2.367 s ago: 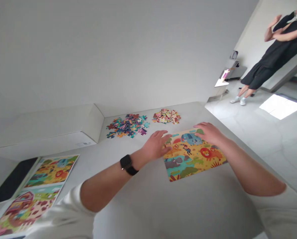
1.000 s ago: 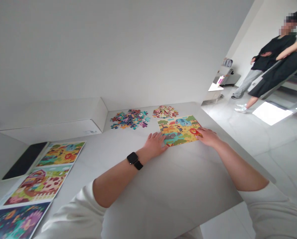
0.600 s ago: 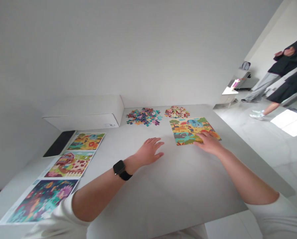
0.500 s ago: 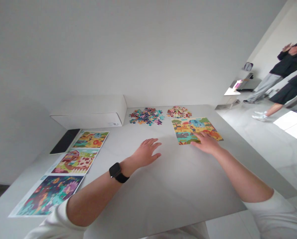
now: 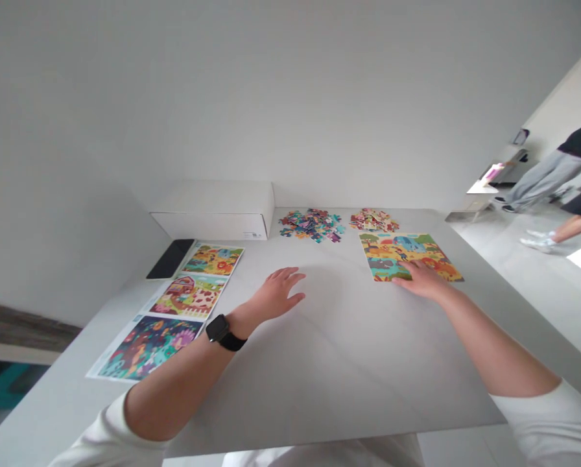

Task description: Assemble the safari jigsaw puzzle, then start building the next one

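Note:
The assembled jigsaw puzzle [image 5: 385,251] lies flat on the right side of the table, showing an elephant, a lion and other animals. Resting over its lower edge is my right hand [image 5: 421,280], fingers stretched out, gripping nothing. My left hand [image 5: 277,295], with a black watch on the wrist, is over the table with its fingers spread and nothing in it. It is between the puzzle and a printed picture sheet [image 5: 190,296]. Behind the hands are a multicoloured pile of loose puzzle pieces [image 5: 312,225] and a smaller red-and-cream pile [image 5: 374,219].
A long white box [image 5: 207,224] stands against the wall at the back left. In front of it a dark-screened tablet or phone [image 5: 171,258] lies beside the sheet. To the right, beyond the table [image 5: 349,389], two people [image 5: 557,172] stand on the floor.
The camera view has turned left, so things on the table appear further right. My left hand has moved left toward the picture sheet. My right hand stays on the puzzle's lower edge.

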